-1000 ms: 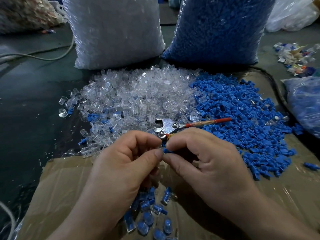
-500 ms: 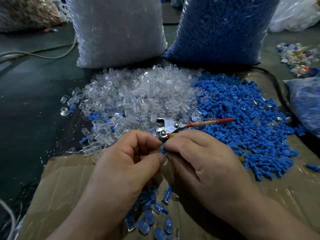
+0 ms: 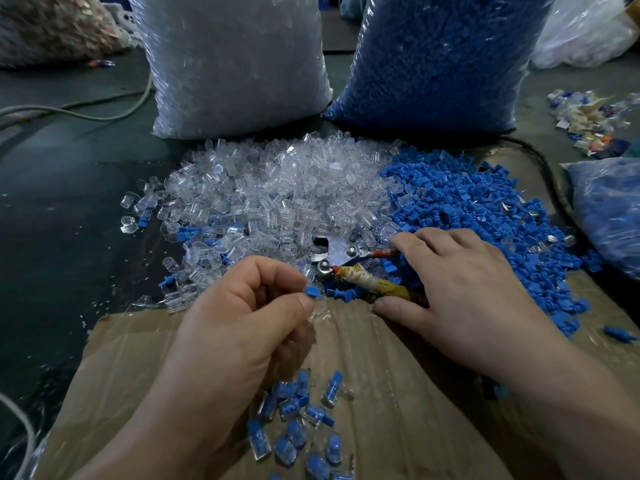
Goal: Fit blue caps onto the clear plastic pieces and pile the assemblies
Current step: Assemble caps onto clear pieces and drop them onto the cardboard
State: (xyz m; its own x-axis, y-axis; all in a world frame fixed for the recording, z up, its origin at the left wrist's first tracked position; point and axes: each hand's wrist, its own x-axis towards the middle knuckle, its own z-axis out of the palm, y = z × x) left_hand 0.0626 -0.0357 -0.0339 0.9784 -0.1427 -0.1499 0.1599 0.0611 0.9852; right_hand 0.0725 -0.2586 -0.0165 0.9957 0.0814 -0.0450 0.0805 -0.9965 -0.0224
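Two tall sacks stand at the back, one of clear parts [image 3: 235, 64] and one of blue parts [image 3: 440, 57], both with their tops cut off by the frame. In front of them a heap of clear pieces [image 3: 277, 188] runs into a heap of blue caps [image 3: 485, 209] on the dark floor. Pliers [image 3: 336, 252] lie where the two heaps meet. The right hand [image 3: 460, 289] lies across the pliers' handles, hiding most of them. Its fingers are spread and loose with nothing in them, its fingertips at the blue heap and its thumb down on the cardboard [image 3: 381, 393]. The left hand [image 3: 242, 323] pinches one blue cap [image 3: 313, 292] between thumb and forefinger, above the cardboard's far edge. Something clear glints just under it, but whether the cap sits on a clear piece cannot be told. The finished assemblies [image 3: 298, 424] lie piled on the cardboard, partly covered by the left wrist. A cable [image 3: 86, 112] crosses the floor on the left. A blue-filled bag [image 3: 609, 209] is cut by the right edge, and blurred scraps [image 3: 595, 123] lie beyond it.
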